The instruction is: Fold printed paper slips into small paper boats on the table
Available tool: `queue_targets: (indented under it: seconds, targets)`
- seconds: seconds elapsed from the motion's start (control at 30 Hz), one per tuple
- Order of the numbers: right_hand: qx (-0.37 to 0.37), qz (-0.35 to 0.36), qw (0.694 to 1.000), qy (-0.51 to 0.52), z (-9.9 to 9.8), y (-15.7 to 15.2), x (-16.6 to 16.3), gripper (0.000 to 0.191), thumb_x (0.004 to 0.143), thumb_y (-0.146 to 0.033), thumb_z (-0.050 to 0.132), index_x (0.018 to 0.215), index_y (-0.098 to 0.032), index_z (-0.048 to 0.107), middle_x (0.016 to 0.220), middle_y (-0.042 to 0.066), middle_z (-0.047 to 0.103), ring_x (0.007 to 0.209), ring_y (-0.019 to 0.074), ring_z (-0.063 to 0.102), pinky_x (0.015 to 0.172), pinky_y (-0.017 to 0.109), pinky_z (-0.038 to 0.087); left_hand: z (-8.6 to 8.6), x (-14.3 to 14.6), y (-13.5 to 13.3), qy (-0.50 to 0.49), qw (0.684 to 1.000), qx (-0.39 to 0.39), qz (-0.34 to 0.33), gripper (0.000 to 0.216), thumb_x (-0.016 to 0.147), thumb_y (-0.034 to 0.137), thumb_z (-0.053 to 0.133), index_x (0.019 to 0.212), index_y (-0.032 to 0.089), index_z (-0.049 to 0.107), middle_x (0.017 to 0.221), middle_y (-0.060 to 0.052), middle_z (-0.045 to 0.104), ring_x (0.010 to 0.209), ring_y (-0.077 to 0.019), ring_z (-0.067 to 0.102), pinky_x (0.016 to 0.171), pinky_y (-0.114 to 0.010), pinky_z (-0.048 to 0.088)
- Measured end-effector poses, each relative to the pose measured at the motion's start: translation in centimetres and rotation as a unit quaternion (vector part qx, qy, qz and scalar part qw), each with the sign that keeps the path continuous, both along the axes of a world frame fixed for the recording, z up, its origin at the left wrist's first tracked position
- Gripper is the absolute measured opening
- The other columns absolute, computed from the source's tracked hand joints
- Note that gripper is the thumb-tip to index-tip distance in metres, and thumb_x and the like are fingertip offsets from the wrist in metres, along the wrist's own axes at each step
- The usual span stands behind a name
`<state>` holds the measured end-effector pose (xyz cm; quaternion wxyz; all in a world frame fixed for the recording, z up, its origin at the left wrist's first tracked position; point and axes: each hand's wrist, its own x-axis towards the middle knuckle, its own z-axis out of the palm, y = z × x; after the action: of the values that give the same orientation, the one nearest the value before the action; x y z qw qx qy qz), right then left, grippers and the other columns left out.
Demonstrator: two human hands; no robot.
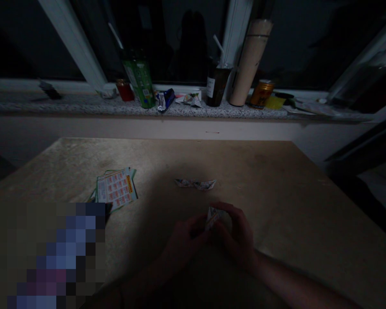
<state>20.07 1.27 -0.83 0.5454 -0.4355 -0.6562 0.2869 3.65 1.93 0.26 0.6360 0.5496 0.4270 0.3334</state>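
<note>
Both hands meet low over the wooden table point(260, 171), around a small folded piece of printed paper point(213, 216). My left hand point(188, 238) pinches its lower left edge. Fingers of my right hand point(239, 236) wrap the paper's right side, with the thumb in front and the index finger across the top. Dim light hides the fingertips in part. Just beyond the hands lies another folded paper strip point(195, 184), shaped like a flat bow with pointed ends, touched by neither hand.
Printed cards point(117, 187) lie in a loose pile at the left, beside a blurred-out patch. Along the granite sill point(186, 112) stand a green carton point(140, 83), a dark cup with a straw point(217, 86), a tall beige flask point(249, 64), a golden can point(261, 94) and a red jar point(125, 91).
</note>
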Motion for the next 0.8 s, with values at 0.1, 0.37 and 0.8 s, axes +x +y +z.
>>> queue_targets:
  seconds: [0.1, 0.37, 0.8]
  targets:
    - [0.0, 0.003, 1.0, -0.01, 0.14, 0.05, -0.03, 0.035, 0.085, -0.016, 0.055, 0.117, -0.029, 0.052, 0.108, 0.005, 0.063, 0.099, 0.0193, 0.06, 0.084, 0.035, 0.049, 0.25, 0.01, -0.02, -0.011, 1.0, 0.0, -0.01, 0.033, 0.082, 0.03, 0.061, 0.114, 0.022, 0.063, 0.105, -0.004, 0.07, 0.092, -0.0234, 0.066, 0.081, -0.034, 0.05]
    - [0.029, 0.002, 0.999, -0.038, 0.21, 0.42, 0.07, 0.034, 0.084, -0.016, 0.056, 0.117, -0.026, 0.054, 0.107, 0.005, 0.065, 0.096, 0.018, 0.062, 0.082, 0.03, 0.052, 0.38, -0.17, 0.26, 0.009, 1.0, 0.01, -0.026, 0.031, 0.085, 0.031, 0.057, 0.112, 0.018, 0.064, 0.098, -0.004, 0.071, 0.083, -0.0206, 0.066, 0.074, -0.028, 0.049]
    - [0.049, 0.04, 0.994, -0.086, -0.39, 0.58, 0.33, 0.043, 0.09, -0.014, 0.045, 0.131, -0.027, 0.045, 0.117, 0.007, 0.062, 0.106, 0.0192, 0.06, 0.09, 0.036, 0.05, -0.09, -0.5, 0.23, 0.141, 0.986, 0.084, 0.025, 0.038, 0.091, 0.042, 0.04, 0.076, 0.016, 0.063, 0.07, 0.0, 0.062, 0.067, -0.0165, 0.054, 0.062, -0.022, 0.04]
